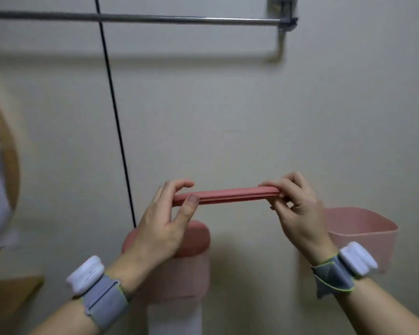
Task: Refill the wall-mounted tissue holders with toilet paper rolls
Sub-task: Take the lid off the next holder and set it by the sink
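Observation:
A flat pink lid (228,195) is held level in front of the wall, seen edge-on. My left hand (162,226) pinches its left end between thumb and fingers. My right hand (298,209) pinches its right end. Below my left hand a pink wall-mounted tissue holder (194,262) has its lid on, and a strip of white toilet paper (174,315) hangs from its bottom. At the right an open pink holder (363,233) is fixed to the wall; its inside is hidden from this angle.
A metal towel rail (136,18) runs across the wall at the top. A black cable (116,122) hangs down to the left holder. A wooden-framed mirror (7,165) is at the left edge, with a wooden shelf (7,293) below it.

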A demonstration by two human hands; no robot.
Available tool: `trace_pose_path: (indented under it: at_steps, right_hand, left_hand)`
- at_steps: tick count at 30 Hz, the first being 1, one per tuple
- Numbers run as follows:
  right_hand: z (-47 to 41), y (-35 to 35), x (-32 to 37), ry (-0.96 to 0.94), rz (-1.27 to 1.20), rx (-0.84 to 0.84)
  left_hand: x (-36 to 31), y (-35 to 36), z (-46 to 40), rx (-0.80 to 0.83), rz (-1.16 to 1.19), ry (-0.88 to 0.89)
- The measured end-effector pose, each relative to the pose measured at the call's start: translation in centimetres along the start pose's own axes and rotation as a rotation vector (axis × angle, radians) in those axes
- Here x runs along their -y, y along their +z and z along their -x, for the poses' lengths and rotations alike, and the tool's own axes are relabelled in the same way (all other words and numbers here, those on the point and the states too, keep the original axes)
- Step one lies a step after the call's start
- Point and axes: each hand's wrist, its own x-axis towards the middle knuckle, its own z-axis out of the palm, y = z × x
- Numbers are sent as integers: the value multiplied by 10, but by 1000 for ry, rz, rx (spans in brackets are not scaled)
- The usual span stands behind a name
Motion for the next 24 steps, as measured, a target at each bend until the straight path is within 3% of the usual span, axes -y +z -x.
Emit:
trace_pose_path:
  at_steps: [7,11,13,19,24]
  right_hand:
    - [25,145,128,-181,-25,268]
    - [60,224,182,-212,-58,430]
    - [83,256,198,-112,-82,509]
    - [164,307,202,444,-264,781]
    - [241,322,187,812,-400,955]
  left_hand:
    - [50,-156,85,108,-553,287]
    - [98,-210,140,70,-599,153]
    - [126,-222,164,-12,-512,33]
    - [217,-220,242,-250,-167,-523]
    - [269,-186,295,-275,36,-766]
